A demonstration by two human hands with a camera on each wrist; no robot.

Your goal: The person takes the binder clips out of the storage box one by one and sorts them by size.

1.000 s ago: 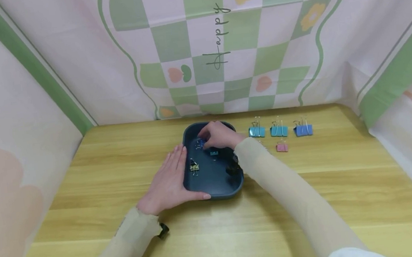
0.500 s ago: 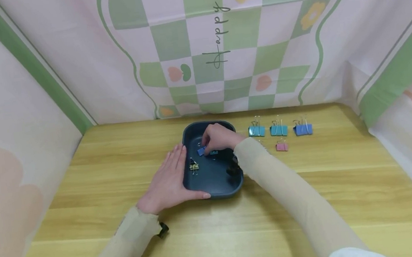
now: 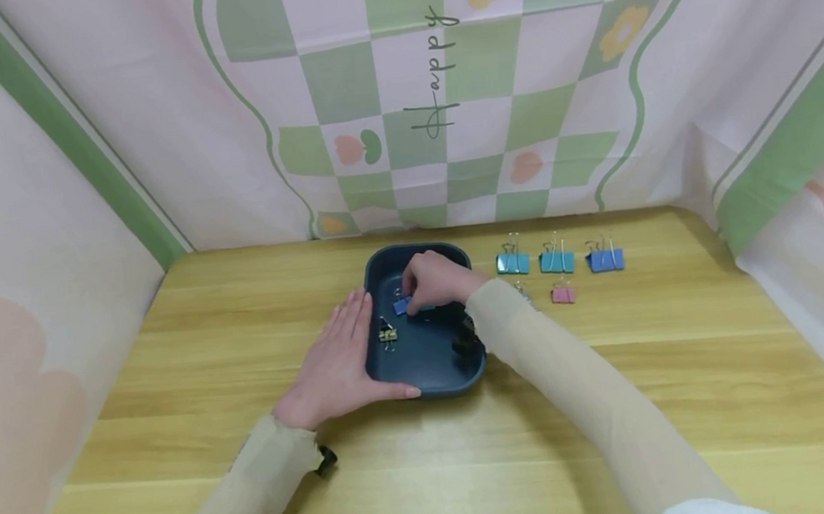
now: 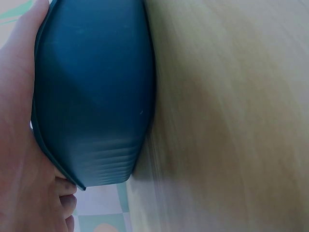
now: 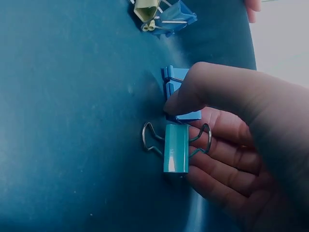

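A dark blue tray stands on the table. My left hand rests along its left side with straight fingers, the thumb over the near rim. Inside the tray, my right hand pinches a blue binder clip between thumb and fingers. The right wrist view shows a teal binder clip just beside it, wire handles spread, in front of the other fingers. A yellow binder clip lies against another blue binder clip in the tray.
Right of the tray, two teal binder clips and a larger blue binder clip stand in a row. A pink binder clip is nearer, beside a clip partly hidden by the right sleeve. A patterned curtain closes off the table's back.
My right hand has shifted slightly toward the near side of the tray, the blue binder clip moving with it. My left hand stays at the tray's side.
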